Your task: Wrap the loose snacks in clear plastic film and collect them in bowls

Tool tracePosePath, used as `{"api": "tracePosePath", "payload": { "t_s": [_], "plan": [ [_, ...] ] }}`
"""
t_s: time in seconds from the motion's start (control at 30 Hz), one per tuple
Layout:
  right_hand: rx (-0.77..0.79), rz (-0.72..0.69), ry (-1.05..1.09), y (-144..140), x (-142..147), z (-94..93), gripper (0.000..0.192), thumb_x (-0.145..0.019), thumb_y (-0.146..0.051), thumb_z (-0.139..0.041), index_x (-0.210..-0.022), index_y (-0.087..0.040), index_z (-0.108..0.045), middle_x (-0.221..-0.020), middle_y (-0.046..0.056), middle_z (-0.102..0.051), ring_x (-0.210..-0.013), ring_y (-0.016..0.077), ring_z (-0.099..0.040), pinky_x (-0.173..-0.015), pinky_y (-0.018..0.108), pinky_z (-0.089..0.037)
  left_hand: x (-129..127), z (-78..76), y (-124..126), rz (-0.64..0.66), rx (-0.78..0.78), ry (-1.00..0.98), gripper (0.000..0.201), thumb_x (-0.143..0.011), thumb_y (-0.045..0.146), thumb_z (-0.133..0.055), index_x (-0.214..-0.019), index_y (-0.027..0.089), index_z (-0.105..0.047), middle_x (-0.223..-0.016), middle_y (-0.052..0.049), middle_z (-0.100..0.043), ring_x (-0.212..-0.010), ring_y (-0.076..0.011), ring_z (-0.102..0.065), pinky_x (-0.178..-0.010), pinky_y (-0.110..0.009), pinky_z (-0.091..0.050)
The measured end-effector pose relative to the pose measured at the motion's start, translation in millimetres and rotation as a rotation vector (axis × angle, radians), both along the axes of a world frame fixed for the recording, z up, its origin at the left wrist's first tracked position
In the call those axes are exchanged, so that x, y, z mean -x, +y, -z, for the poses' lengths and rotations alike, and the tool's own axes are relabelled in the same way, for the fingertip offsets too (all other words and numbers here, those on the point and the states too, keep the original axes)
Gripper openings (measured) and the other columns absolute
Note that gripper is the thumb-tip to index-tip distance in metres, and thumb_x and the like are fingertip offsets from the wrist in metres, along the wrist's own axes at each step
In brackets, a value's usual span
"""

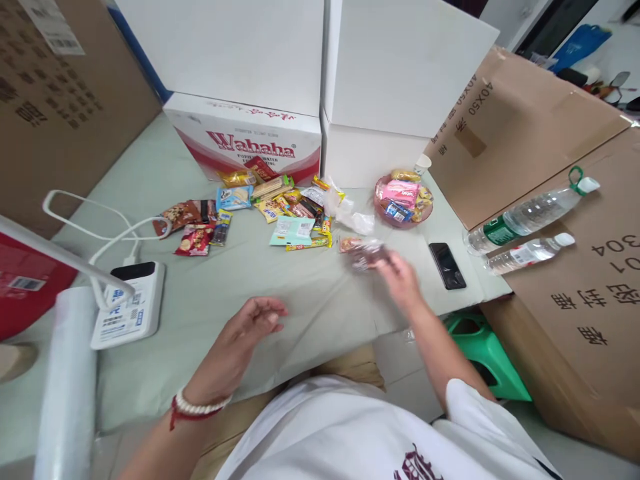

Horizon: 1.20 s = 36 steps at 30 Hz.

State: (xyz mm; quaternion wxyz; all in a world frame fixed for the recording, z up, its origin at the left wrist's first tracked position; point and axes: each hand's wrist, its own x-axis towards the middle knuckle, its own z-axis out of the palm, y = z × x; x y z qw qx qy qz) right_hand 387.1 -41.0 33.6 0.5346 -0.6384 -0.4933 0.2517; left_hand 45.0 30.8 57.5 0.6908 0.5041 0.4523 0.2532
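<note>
So the biggest thing here is the tabletop [205,280], covered in pale greenish cloth, with a large cardboard box [550,293] along the right side. The white Wahaha box [210,150] sits at the back with a messy snack pile [290,207] spread in front of it. Two water bottles, a larger one [530,217] and a smaller one [533,255], have their bases near the right edge, so a wide swing of the right arm could plausibly knock one over.

Next size down is the white device [133,313] on the left. Its cable [73,193] loops over to the brown packets [185,215], and I reckon a snag there could drag them around. The pinkish bowl [383,217] is heaped with snacks, so a bump might tip the top ones out.

Hands: the left hand [253,320] is empty, fingers loosely curled, over the near part of the cloth. The right hand [400,277] has its fingers pinched on a dark wrapped packet [367,259], just in front of the bowl and left of the phone [447,265]. It's blurry, so can't tell how firm that grip is. Slick wrapper plus an edge-only pinch and it could slip out. Also, the small reddish packet [347,245] is right beside it and could get shoved along, and the crumpled clear bag [350,212] behind could catch on fingers.
</note>
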Motion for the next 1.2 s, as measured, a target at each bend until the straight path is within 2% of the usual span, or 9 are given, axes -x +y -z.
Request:
{"api": "tracePosePath", "payload": {
  "t_s": [0.1, 0.17, 0.27, 0.37, 0.53, 0.7, 1.0, 1.07, 1.2],
  "plan": [
    [-0.167, 0.369, 0.236, 6.6, -109.1, -23.8, 0.032, -0.093, -0.052, -0.056, -0.108, -0.025, -0.066, -0.100, 0.002, -0.073, -0.087, 0.0173, -0.069, -0.072, 0.029, -0.058, 32.3, 19.0, -4.0, -0.097, 0.056, 0.101, 0.058, -0.067, 0.067, -0.086, -0.100, 0.023, -0.070, -0.106, -0.007, -0.073, -0.106, -0.0250, -0.067, -0.086, -0.033, -0.058],
    [-0.089, 0.482, 0.245, 18.4, -175.3, -36.6, 0.036, -0.085, -0.048, -0.064, -0.115, -0.029, -0.064, -0.100, 0.000, -0.072, -0.079, 0.0147, -0.067, -0.062, 0.024, -0.052, 51.6, 32.5, -7.3, -0.185, 0.120, 0.139, 0.065, -0.060, 0.068, -0.090, -0.102, 0.023, -0.068, -0.101, -0.005, -0.074, -0.102, -0.0240, -0.068, -0.082, -0.031, -0.058],
    [0.079, 0.472, 0.156, 45.7, -240.6, -44.2, 0.042, -0.080, -0.048, -0.069, -0.117, -0.029, -0.065, -0.097, 0.000, -0.072, -0.067, 0.0117, -0.058, -0.054, 0.020, -0.040, 68.8, 45.1, -13.4, -0.256, 0.172, 0.152, 0.071, -0.056, 0.067, -0.092, -0.106, 0.023, -0.066, -0.098, -0.004, -0.075, -0.098, -0.0228, -0.069, -0.078, -0.030, -0.060],
    [0.215, 0.392, 0.059, 75.2, -263.0, -36.2, 0.045, -0.083, -0.053, -0.066, -0.122, -0.030, -0.067, -0.100, 0.001, -0.073, -0.067, 0.0121, -0.055, -0.056, 0.022, -0.038, 71.5, 50.0, -19.1, -0.270, 0.137, 0.146, 0.070, -0.060, 0.065, -0.092, -0.109, 0.023, -0.065, -0.099, -0.004, -0.076, -0.096, -0.0225, -0.070, -0.079, -0.031, -0.061],
    [0.260, 0.448, -0.207, 97.9, -256.4, -6.0, 0.050, -0.092, -0.054, -0.055, -0.130, -0.024, -0.067, -0.123, 0.008, -0.072, -0.104, 0.0209, -0.063, -0.090, 0.034, -0.050, 65.1, 54.5, -25.4, -0.350, 0.085, 0.149, 0.075, -0.054, 0.069, -0.092, -0.107, 0.023, -0.064, -0.094, -0.003, -0.074, -0.089, -0.0225, -0.069, -0.073, -0.032, -0.061],
    [0.265, 0.578, -0.536, 95.4, -241.2, 10.4, 0.053, -0.100, -0.046, -0.041, -0.136, -0.018, -0.068, -0.113, 0.013, -0.073, -0.116, 0.0280, -0.056, -0.112, 0.048, -0.038, 63.3, 52.1, -28.7, -0.322, 0.031, 0.178, 0.072, -0.058, 0.072, -0.088, -0.105, 0.022, -0.063, -0.087, -0.003, -0.071, -0.081, -0.0227, -0.068, -0.071, -0.036, -0.061],
    [0.089, 0.788, -0.827, 94.8, -178.4, -23.0, 0.038, -0.094, -0.024, -0.052, -0.126, -0.016, -0.071, -0.135, 0.023, -0.052, -0.126, 0.0352, -0.041, -0.111, 0.053, -0.035, 62.7, 57.5, -34.8, -0.265, -0.035, 0.154, 0.068, -0.069, 0.072, -0.081, -0.109, 0.021, -0.062, -0.088, -0.004, -0.069, -0.079, -0.0208, -0.066, -0.072, -0.035, -0.058],
    [0.034, 0.650, -0.875, 105.6, -157.2, -30.1, 0.038, -0.094, -0.019, -0.049, -0.125, -0.015, -0.070, -0.131, 0.021, -0.057, -0.125, 0.0320, -0.045, -0.112, 0.048, -0.036, 64.3, 59.2, -35.7, -0.259, -0.039, 0.140, 0.067, -0.070, 0.072, -0.080, -0.110, 0.021, -0.062, -0.090, -0.005, -0.069, -0.080, -0.0204, -0.066, -0.074, -0.035, -0.059],
    [0.192, -0.011, -0.917, 135.1, -109.6, -19.2, 0.024, -0.087, -0.021, -0.061, -0.105, -0.019, -0.076, -0.113, 0.012, -0.071, -0.112, 0.0277, -0.060, -0.104, 0.039, -0.045, 67.4, 57.9, -36.1, -0.241, -0.043, 0.117, 0.067, -0.070, 0.073, -0.080, -0.108, 0.021, -0.062, -0.090, -0.005, -0.069, -0.081, -0.0203, -0.066, -0.077, -0.036, -0.059]
  ]
}}
